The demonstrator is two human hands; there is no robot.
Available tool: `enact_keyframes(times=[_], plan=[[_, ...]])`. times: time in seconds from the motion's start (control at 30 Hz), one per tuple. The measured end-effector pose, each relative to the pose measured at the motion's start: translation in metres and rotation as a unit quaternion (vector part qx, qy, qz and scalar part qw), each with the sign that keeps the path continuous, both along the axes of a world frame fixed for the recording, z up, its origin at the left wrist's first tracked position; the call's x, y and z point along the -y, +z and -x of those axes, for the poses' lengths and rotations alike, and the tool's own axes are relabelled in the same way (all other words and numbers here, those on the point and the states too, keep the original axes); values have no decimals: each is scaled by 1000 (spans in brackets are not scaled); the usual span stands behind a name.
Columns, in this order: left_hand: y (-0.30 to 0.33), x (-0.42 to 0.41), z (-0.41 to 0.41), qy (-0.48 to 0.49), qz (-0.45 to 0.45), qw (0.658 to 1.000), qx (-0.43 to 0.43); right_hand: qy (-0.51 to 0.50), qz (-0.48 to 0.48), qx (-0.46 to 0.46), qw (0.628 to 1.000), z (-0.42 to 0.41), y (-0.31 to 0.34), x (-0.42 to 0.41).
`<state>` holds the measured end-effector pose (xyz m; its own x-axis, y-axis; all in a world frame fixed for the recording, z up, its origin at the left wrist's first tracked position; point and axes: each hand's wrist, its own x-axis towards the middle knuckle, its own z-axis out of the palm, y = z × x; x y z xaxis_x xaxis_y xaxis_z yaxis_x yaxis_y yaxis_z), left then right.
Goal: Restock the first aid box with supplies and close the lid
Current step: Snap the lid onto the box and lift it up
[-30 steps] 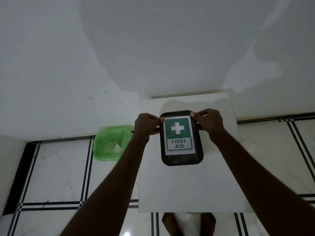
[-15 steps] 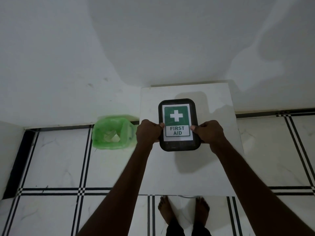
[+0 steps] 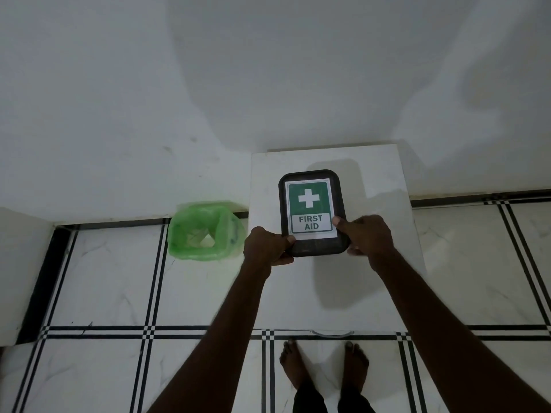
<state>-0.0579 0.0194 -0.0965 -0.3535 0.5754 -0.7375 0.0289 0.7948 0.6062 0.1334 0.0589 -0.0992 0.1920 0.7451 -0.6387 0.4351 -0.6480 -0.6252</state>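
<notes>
Both hands slid down from box's far corners to near end since a second ago. First aid box [image 3: 313,213] sits lid-on over white table [image 3: 384,263], green cross label facing up. Left hand [image 3: 267,247] clamps near-left corner, thumb on top of rim. Right hand [image 3: 365,234] clamps near-right corner, thumb touching label edge. Green-lined bin [image 3: 204,231] on floor just left of table. Bare feet [image 3: 325,368] below table's near edge.

Bare forearms [image 3: 235,326], bare feet [image 3: 293,366], dark trouser legs [image 3: 308,400].
</notes>
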Motion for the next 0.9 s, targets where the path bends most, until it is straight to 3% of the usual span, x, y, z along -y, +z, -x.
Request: enact_keyframes(times=[0.2,0.53,0.63,0.73,0.9], plan=[[1,2,-2,27,-15,999,36,-154,90,-214,961,-2,12,33],[-7,5,0,7,-16,999,37,-183,83,-226,953,1,6,29],[-7,7,0,-18,-16,1000,17,-180,85,-262,944,-2,8,28],[-9,5,1,-1,-13,999,51,-180,81,-290,936,-3,7,29],[-9,2,-4,4,-19,999,25,-215,64,-263,938,2,2,30]])
